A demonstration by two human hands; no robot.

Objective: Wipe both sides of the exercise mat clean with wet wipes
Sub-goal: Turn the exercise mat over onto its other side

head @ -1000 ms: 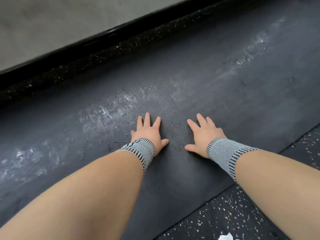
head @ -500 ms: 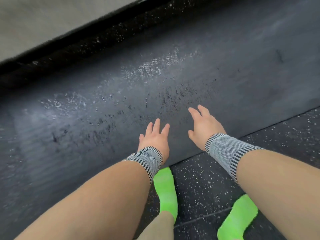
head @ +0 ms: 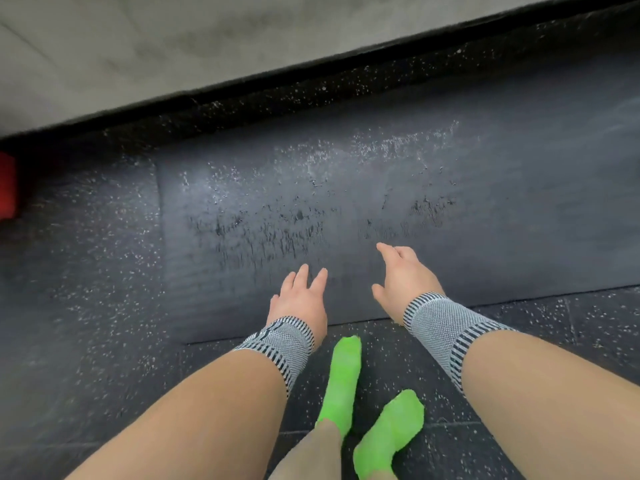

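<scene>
A dark grey exercise mat lies flat on the speckled floor, its surface marked with whitish scuffs and dark flecks. Its left end and near edge are both in view. My left hand hovers over the mat's near edge, fingers apart and holding nothing. My right hand is a little farther out over the mat, also empty with fingers spread. Both wrists wear grey striped bands. No wet wipe is in view.
My feet in bright green socks stand on the black speckled rubber floor just short of the mat. A black baseboard and grey wall run along the far side. A red object sits at the left edge.
My hands have lifted off the mat and drawn back to its near edge. The view has pulled back and shifted left, bringing my feet and the mat's left end into sight.
</scene>
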